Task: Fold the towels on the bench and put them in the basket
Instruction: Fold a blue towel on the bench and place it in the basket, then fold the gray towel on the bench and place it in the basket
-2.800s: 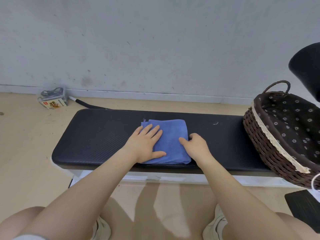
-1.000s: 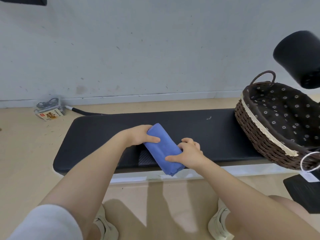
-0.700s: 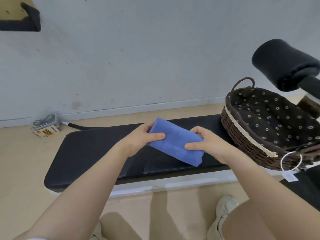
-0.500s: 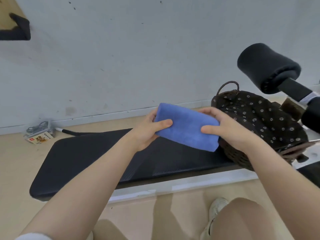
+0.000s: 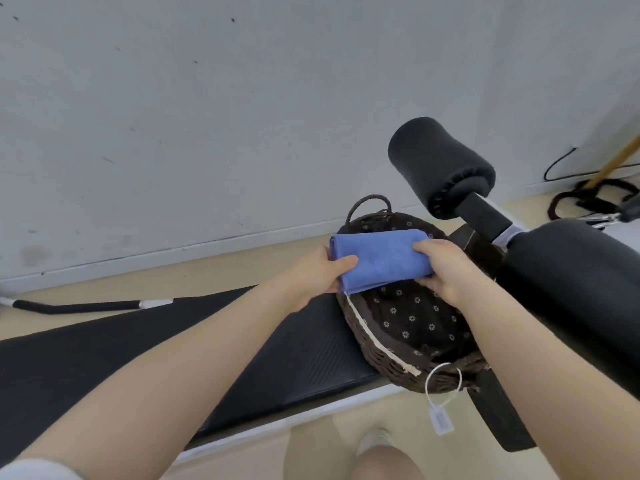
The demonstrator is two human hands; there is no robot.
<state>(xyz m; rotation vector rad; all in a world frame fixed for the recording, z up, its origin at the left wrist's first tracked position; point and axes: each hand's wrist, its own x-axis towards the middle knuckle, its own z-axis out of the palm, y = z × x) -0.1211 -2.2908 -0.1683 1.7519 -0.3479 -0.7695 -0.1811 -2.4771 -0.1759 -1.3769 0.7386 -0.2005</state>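
Grey wall, black tabletop [image 5: 104,355]; left hand [image 5: 313,275] and right hand [image 5: 446,268] pinch the soft, light folded towel [image 5: 379,261] by its ends over the basket [image 5: 381,362].

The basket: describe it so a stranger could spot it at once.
Follow the long black bench to its right end, below the padded roller. There sits the basket: dark brown wicker, flower-print lining, loop handle, and a white tag hanging from it.

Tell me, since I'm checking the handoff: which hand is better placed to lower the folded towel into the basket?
Right, probably. The right hand grips the blue towel over the basket's lining, while the left hand holds the end above its near rim.
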